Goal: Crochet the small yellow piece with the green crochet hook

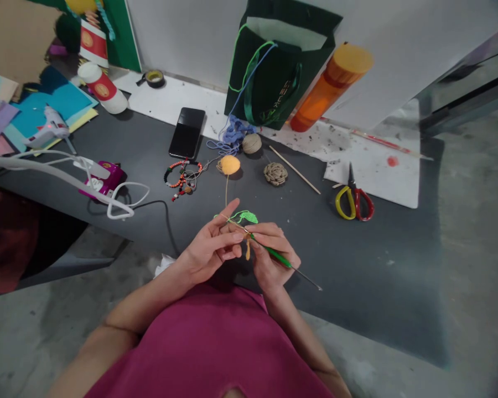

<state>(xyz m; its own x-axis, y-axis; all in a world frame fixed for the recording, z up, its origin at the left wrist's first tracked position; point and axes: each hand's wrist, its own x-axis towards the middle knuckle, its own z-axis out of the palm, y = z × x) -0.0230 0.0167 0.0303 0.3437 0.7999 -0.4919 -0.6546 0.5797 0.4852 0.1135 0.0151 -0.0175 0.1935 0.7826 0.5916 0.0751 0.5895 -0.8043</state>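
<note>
My right hand (275, 257) is closed round a crochet hook (279, 256) with a green grip, its metal end pointing down to the right. A small orange crochet piece (248, 250) hangs at the fingertips, where both hands meet. My left hand (211, 246) pinches this piece, its index finger raised with the yarn (226, 190) over it. That strand runs up to a yellow-orange yarn ball (229, 165) on the table. Just beyond my fingers lies a bright green crocheted piece (248, 216). The hook's working tip is partly hidden by my fingers.
Scissors (354, 200) lie to the right, near a wooden stick (294, 169) and a coiled twine rosette (275, 173). A phone (187, 132), beaded bracelet (183, 176) and blue yarn (235, 132) are further back. Left are a power strip (103, 178) and glue gun (52, 128).
</note>
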